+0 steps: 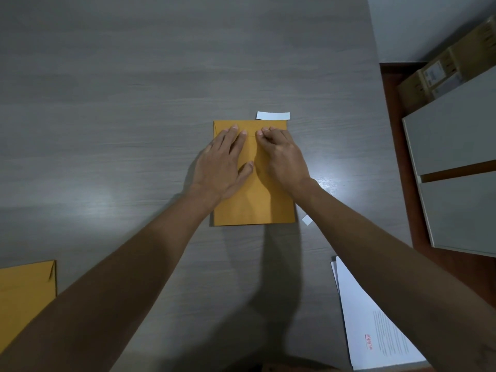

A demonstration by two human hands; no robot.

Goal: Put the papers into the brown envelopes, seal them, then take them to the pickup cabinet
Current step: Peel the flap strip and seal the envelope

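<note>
Head view: left hand (222, 162) flat, right hand (279, 154) curled, fingertips pressing envelope (255, 205) flap; best rubbed firmly along whole seam.

left hand (224, 161): bare, no ring, no watch, short trimmed nails | right hand (281, 154): same deal, nothing on the wrist | both forearms bare all the way down, no sleeves showing

Both bare arms reach forward, close together. Left hand (222, 162) lies flat, palm down, fingers straight, thumb out to the right. Right hand (281, 154) is palm down with fingers curled, fingertips pressing down
</note>
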